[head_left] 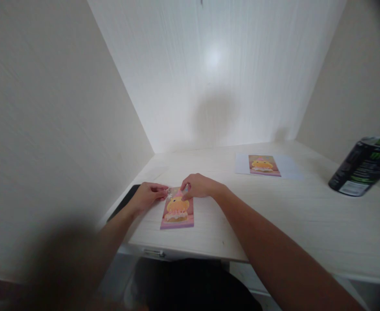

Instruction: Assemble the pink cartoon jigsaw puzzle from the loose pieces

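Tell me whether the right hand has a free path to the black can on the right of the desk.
Probably yes. The right hand rests on the pink card, and only bare desk lies between it and the black can; whether the arm stretches that far is unclear.

Card (177,211), lower centre: pink, with a yellow-orange figure. Sheet (267,165), right of centre: white, printed with a like pink panel and yellow figure. Can (361,166), right edge: black, green markings, white label patch. Desk (274,216): pale whitewashed wood grain. Flat object (125,201), lower left: black.
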